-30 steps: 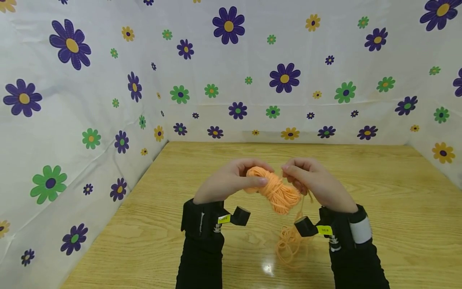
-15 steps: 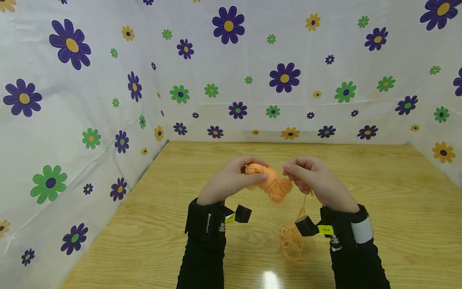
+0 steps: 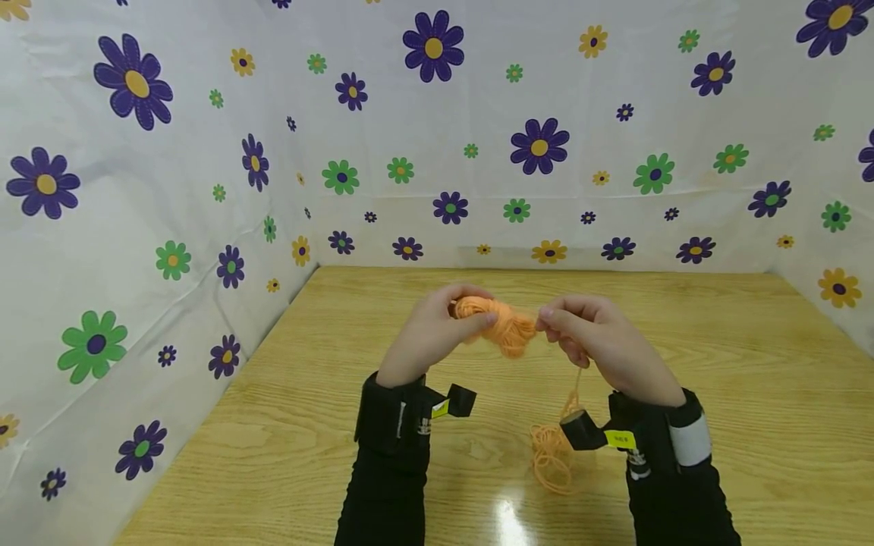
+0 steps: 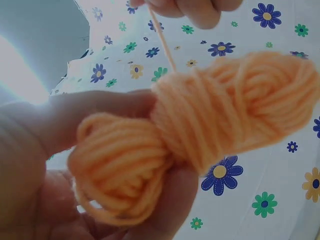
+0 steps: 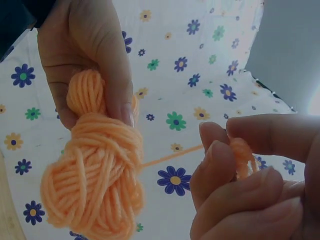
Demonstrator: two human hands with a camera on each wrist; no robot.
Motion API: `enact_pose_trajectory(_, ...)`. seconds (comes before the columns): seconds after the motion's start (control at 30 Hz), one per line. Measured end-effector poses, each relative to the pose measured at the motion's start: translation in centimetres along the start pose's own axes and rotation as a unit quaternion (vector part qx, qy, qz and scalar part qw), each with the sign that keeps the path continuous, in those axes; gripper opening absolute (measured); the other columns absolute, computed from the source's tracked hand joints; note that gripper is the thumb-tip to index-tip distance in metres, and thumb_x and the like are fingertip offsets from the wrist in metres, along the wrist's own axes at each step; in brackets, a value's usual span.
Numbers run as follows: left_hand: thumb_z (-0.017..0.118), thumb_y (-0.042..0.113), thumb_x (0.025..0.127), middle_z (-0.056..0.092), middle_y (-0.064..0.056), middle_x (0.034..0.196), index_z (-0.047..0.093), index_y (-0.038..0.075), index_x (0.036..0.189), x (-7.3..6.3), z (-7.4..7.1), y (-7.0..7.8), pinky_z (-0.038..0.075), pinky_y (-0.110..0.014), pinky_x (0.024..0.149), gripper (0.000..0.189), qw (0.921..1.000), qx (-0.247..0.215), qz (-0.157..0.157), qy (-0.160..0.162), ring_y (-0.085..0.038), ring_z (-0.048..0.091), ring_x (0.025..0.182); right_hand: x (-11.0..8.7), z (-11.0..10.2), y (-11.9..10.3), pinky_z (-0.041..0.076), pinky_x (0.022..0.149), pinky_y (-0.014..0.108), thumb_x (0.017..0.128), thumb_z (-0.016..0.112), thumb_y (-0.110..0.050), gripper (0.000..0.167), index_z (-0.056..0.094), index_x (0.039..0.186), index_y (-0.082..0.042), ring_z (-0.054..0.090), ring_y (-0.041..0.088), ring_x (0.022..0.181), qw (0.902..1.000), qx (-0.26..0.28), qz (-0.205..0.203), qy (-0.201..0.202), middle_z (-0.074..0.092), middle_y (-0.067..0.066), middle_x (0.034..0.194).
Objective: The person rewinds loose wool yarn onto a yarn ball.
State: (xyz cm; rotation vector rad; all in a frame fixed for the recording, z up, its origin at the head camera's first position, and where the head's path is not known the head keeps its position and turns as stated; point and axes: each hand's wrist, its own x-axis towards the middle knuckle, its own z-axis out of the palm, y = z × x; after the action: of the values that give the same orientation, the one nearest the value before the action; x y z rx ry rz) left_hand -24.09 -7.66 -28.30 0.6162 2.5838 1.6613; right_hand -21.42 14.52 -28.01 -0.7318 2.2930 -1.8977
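2 hands [image 3: 433, 334] [image 3: 604, 345], yarn bundle [image 3: 505, 326], loose coil [image 3: 545, 440] in head view only

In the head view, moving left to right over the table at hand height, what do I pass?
Left hand → orange yarn bundle → right hand.

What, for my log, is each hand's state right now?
Left hand: holding the orange yarn bundle.
Right hand: pinching a yarn strand leading from it.
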Motion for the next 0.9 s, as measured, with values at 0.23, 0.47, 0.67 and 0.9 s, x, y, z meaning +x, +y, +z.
enact_pose_trajectory(0.23,0.065,0.018,0.086,0.058,-0.01,0.106,0.059,0.008,0.114,0.1,0.0,-0.1,0.048,-0.028,0.07,0.03,0.9993,-0.015,0.004,0.035,-0.02,0.055,0.086,-0.6,0.2,-0.7,0.032,0.043,0.026,0.097,0.048,-0.019,0.022,0.06,0.085,-0.006,0.036,0.012,0.048,0.9997,-0.001,-0.024,-0.002,0.048,0.0,0.067)
enact_pose_trajectory(0.47,0.065,0.02,0.086,0.058,-0.009,0.104,0.06,0.01,0.113,0.2,-0.1,-0.2,0.049,-0.032,0.071,0.029,0.9965,-0.029,-0.016,0.076,-0.021,0.055,0.085,-1.2,0.3,-1.3,0.032,0.044,0.028,0.097,0.048,-0.019,0.024,0.059,0.09,0.001,0.036,0.015,0.049,0.9995,-0.009,-0.031,-0.008,0.05,0.002,0.07)
enact_pose_trajectory(0.67,0.066,0.019,0.086,0.059,-0.009,0.107,0.06,0.009,0.113,0.5,-0.3,-0.4,0.049,-0.031,0.074,0.03,0.9905,-0.042,-0.022,0.129,-0.021,0.057,0.091,-1.3,0.3,-1.4,0.032,0.043,0.029,0.097,0.048,-0.018,0.024,0.06,0.091,0.001,0.037,0.015,0.049,0.9991,-0.016,-0.038,-0.007,0.051,0.003,0.071)
enact_pose_trajectory(0.9,0.065,0.018,0.086,0.058,-0.009,0.104,0.059,0.007,0.111,0.4,-0.5,-0.4,0.048,-0.028,0.069,0.027,0.9741,-0.082,-0.01,0.211,-0.02,0.055,0.085,-1.3,0.4,-1.4,0.034,0.043,0.028,0.096,0.048,-0.017,0.025,0.06,0.094,0.006,0.037,0.016,0.049,0.9992,-0.025,-0.028,-0.014,0.053,0.006,0.074)
